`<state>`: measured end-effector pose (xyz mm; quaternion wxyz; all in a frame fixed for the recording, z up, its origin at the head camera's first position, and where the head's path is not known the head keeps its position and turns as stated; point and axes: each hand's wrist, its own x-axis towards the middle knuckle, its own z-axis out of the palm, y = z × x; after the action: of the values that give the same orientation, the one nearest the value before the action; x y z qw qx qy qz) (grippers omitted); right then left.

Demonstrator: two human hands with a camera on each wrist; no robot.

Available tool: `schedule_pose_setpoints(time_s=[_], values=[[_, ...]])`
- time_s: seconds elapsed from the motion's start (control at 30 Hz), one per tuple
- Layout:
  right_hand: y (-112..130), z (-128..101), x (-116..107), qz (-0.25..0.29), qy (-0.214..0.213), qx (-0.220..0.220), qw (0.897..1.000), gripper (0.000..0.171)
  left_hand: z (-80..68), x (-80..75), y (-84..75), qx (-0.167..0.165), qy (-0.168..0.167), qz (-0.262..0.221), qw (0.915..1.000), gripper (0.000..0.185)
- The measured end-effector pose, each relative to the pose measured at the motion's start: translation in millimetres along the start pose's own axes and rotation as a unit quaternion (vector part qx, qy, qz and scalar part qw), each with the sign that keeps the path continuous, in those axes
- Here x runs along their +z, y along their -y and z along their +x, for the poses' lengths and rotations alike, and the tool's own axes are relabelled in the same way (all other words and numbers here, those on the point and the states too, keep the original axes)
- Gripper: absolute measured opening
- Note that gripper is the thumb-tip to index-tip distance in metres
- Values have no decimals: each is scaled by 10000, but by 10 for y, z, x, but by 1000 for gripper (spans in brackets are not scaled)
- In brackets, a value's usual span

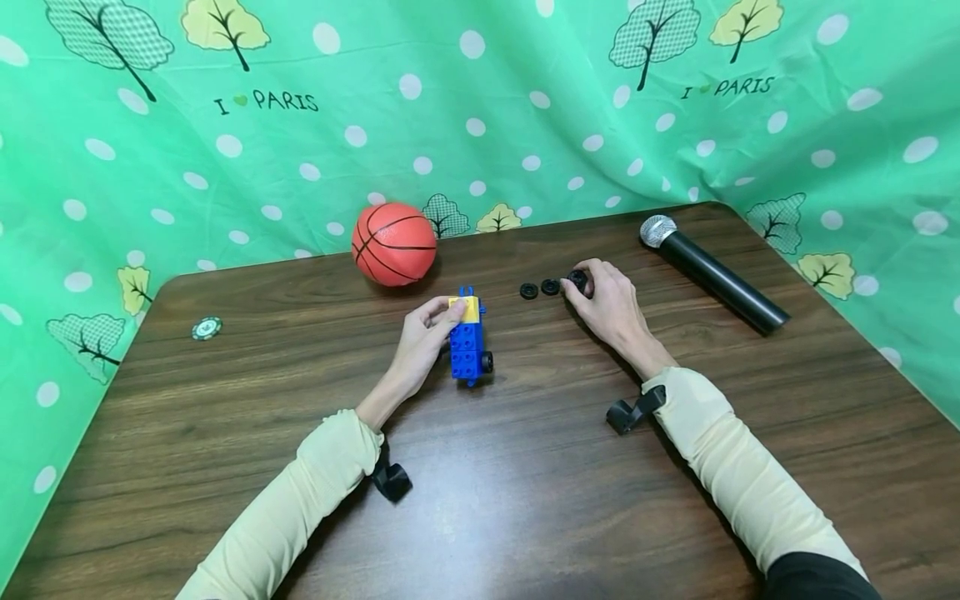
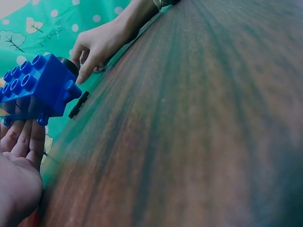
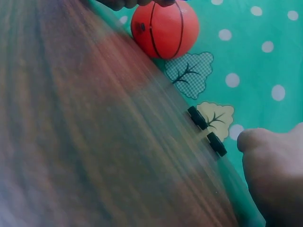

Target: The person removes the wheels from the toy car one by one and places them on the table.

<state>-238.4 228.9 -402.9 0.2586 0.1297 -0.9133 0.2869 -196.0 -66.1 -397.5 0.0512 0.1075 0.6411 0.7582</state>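
My left hand [image 1: 423, 333] rests mid-bench [image 1: 525, 500], its fingers [image 2: 23, 139] holding the blue brick car [image 1: 468, 340] at its yellow top. At two o'clock from the car my right hand [image 1: 607, 304] pinches a black wheel [image 1: 577, 280]; two loose wheels [image 1: 539, 289] lie just at its nine o'clock.
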Motion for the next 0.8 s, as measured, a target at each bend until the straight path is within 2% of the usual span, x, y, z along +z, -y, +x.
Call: schedule_pose_setpoints(time_s=[0.23,0.4,0.8], values=[[-27,8,1,-22,81,183,9998,28,3,0,-5,-68,-54,145,9999,26],[-18,18,9,1,294,351,9990,27,0,-10,1,-30,-71,162,9998,26],[-34,32,0,-190,740,334,9965,29,4,7,-12,-61,-61,104,9999,27]])
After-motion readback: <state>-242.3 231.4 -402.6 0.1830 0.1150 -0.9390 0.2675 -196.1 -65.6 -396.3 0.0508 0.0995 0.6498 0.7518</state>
